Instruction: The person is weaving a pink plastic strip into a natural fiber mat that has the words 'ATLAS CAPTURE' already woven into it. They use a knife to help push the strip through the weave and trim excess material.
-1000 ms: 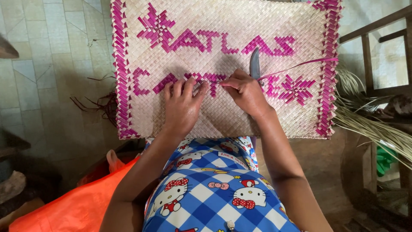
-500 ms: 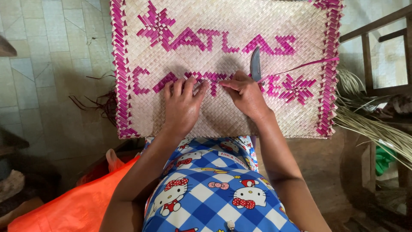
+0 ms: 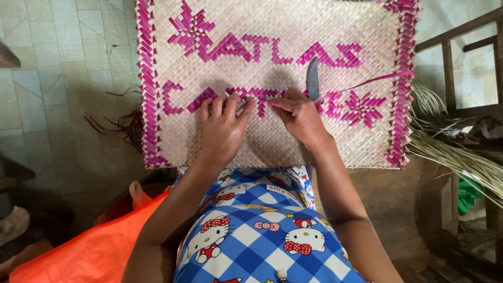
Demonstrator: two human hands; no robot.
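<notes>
A pale woven mat with magenta borders, star shapes and woven letters lies across my lap. My left hand rests flat on it, fingertips pressing the lower row of magenta weave. My right hand pinches a magenta strip at the same row and also holds a small knife, blade pointing up. The strip runs from my right fingers out toward the mat's right border.
Loose dry palm strips lie to the right beside a wooden chair frame. An orange bag sits at lower left. Dark strip scraps lie on the tiled floor left of the mat.
Both hands stay at the lower magenta row; the fingers have only shifted slightly and the strip stays taut to the right.
</notes>
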